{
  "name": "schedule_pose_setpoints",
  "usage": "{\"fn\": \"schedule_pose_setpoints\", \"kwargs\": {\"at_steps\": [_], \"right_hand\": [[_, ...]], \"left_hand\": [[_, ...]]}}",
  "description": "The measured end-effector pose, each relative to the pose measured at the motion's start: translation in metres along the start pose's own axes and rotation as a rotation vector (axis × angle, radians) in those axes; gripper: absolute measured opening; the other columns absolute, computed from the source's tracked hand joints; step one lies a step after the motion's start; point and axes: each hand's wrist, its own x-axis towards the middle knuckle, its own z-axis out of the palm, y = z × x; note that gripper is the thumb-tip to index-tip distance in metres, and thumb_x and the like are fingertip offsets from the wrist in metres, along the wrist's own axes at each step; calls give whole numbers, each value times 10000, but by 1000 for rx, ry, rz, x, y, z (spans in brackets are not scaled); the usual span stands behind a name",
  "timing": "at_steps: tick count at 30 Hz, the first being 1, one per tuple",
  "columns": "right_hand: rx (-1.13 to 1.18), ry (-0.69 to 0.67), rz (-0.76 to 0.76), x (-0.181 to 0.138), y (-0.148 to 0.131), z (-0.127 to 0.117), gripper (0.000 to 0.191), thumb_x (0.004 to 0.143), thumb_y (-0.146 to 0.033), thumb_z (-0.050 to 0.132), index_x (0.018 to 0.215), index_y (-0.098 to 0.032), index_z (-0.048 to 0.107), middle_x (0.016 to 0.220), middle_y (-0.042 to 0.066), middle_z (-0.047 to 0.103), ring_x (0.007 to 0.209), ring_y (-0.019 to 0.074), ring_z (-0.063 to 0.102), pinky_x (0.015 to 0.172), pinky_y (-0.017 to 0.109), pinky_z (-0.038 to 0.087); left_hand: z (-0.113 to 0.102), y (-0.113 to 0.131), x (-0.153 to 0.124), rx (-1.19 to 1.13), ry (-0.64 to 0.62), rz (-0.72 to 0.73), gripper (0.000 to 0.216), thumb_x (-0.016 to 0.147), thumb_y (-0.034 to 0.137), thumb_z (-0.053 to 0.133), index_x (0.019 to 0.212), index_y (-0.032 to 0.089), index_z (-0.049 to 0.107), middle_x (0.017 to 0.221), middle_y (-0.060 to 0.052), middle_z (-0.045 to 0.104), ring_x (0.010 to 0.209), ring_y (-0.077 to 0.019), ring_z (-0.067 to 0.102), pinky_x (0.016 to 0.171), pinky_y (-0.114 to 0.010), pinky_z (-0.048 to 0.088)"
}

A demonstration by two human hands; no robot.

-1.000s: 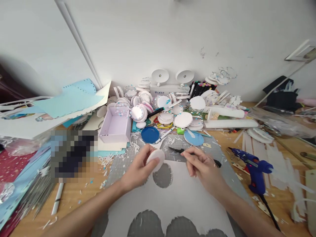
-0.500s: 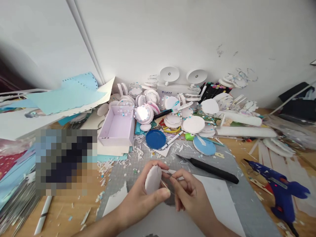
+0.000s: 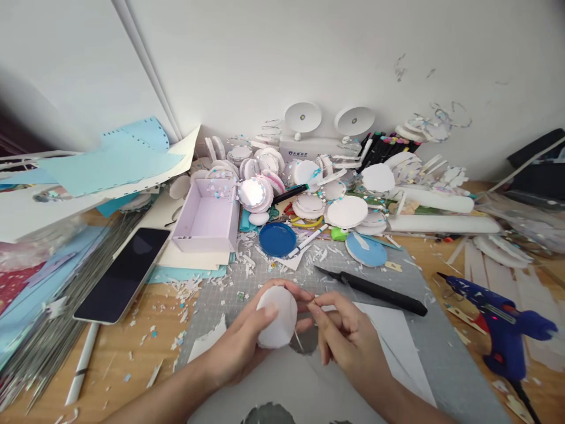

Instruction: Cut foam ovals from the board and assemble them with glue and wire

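My left hand (image 3: 247, 333) grips a white round disc (image 3: 278, 321), its thumb flat on the face and its fingers behind the rim. The disc faces me, tilted slightly. Just right of it, my right hand (image 3: 346, 333) pinches a thin wire (image 3: 312, 299) between thumb and forefinger, close to the left fingertips. A thin strand also shows below the disc's right edge; whether it is the same wire I cannot tell. Under both hands lies a white sheet (image 3: 282, 383) with round holes cut in it, on a grey cutting mat (image 3: 441, 330).
A black craft knife (image 3: 379, 294) lies beyond my right hand. At right rests a blue glue gun (image 3: 498, 324). A phone (image 3: 126, 274) and a bundle of wires (image 3: 57, 335) lie left. Behind are a lilac box (image 3: 207, 215), a blue lid (image 3: 277, 239) and piled white discs (image 3: 346, 212).
The disc has turned from nearly edge-on to facing me, and my left thumb has shifted onto its face. My right hand stays close beside it, still pinching the wire.
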Motion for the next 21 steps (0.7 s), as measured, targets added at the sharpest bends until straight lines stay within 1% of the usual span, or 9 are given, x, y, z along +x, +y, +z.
{"fn": "schedule_pose_setpoints", "kwargs": {"at_steps": [3, 6, 8, 9, 11, 14, 17, 19, 21], "right_hand": [[-15, 22, -13, 1, -3, 1, 311, 900, -497, 497, 817, -201, 543, 353, -72, 473, 312, 85, 392, 372, 190, 304], [10, 13, -16, 1, -6, 1, 311, 900, -491, 499, 785, -204, 535, 348, -78, 457, 304, 85, 401, 371, 191, 331], [57, -16, -9, 2, -7, 1, 286, 897, -480, 513, 814, -207, 534, 375, -74, 485, 326, 90, 432, 388, 194, 355], [90, -36, -10, 3, -7, 1, 262, 893, -470, 529, 854, -211, 537, 409, -68, 515, 354, 96, 462, 407, 198, 376], [157, -71, -30, 5, -7, 0, 223, 880, -435, 567, 955, -228, 530, 487, -62, 554, 436, 111, 528, 462, 207, 423], [190, -10, -125, 10, -5, -6, 252, 874, -355, 602, 1083, -268, 491, 657, -38, 607, 623, 130, 597, 612, 236, 494], [171, 87, -277, 13, -3, -17, 337, 864, -359, 613, 1157, -296, 459, 969, 29, 635, 839, 158, 606, 764, 287, 508], [147, 33, -363, 12, -3, -23, 493, 836, -428, 631, 1256, -304, 405, 1200, 79, 567, 1052, 210, 569, 875, 345, 488], [111, -85, -406, 9, -3, -24, 765, 768, -481, 691, 1384, -309, 271, 1384, 108, 437, 1261, 269, 445, 996, 408, 425]], "left_hand": [[-1, -1, 0, 42, -36, 11, 475, 815, 532, 624, 1171, 227, 551, 1248, -78, 517, 1193, -279, 501, 1061, -452, 365], [-3, -1, -1, 143, -62, -26, 561, 746, 447, 736, 1229, 250, 528, 1192, -61, 562, 1075, -228, 575, 958, -362, 440], [-3, 0, -2, 180, -56, -36, 599, 705, 418, 778, 1225, 244, 536, 1133, -60, 608, 998, -213, 612, 887, -327, 468], [-3, 1, -2, 177, -43, -28, 603, 688, 408, 792, 1212, 241, 544, 1146, -68, 616, 1009, -225, 616, 877, -327, 474], [-1, 3, -1, 141, -13, 7, 592, 670, 390, 808, 1185, 238, 559, 1264, -95, 585, 1128, -278, 583, 930, -360, 465], [0, 6, 1, 74, 56, 90, 543, 703, 358, 790, 1182, 244, 560, 1361, -110, 541, 1271, -311, 491, 1052, -416, 396], [-2, 9, 4, 110, 149, 204, 538, 697, 273, 801, 1178, 262, 559, 1318, -93, 586, 1271, -284, 501, 1076, -413, 387], [-3, 10, 4, 182, 177, 264, 562, 669, 224, 820, 1166, 269, 563, 1309, -79, 592, 1277, -275, 495, 1073, -398, 397], [-4, 9, 3, 246, 164, 270, 584, 654, 216, 831, 1168, 273, 560, 1311, -73, 585, 1269, -275, 500, 1065, -389, 407]]}}
